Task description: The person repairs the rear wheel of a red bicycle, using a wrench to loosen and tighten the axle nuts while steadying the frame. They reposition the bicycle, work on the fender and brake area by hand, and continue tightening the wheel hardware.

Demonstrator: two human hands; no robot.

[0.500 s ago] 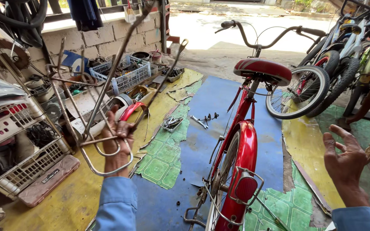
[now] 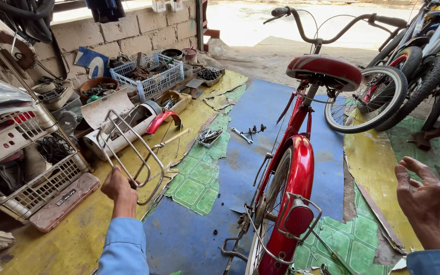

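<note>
left hand (image 2: 118,189) | fist clenched round wire rack (image 2: 128,147) | right hand (image 2: 422,196) spread, empty

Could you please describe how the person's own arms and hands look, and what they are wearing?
Both arms wear long light blue sleeves ending at the wrists. The left hand and right hand are bare: no gloves, and no rings, watch or markings can be seen.

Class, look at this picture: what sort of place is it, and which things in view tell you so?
Most likely a small bicycle repair workshop. A red bicycle stands on a patched floor, loose tools lie beside it, and a basket of parts sits by the wall. The left hand grips a metal carrier rack.
</note>
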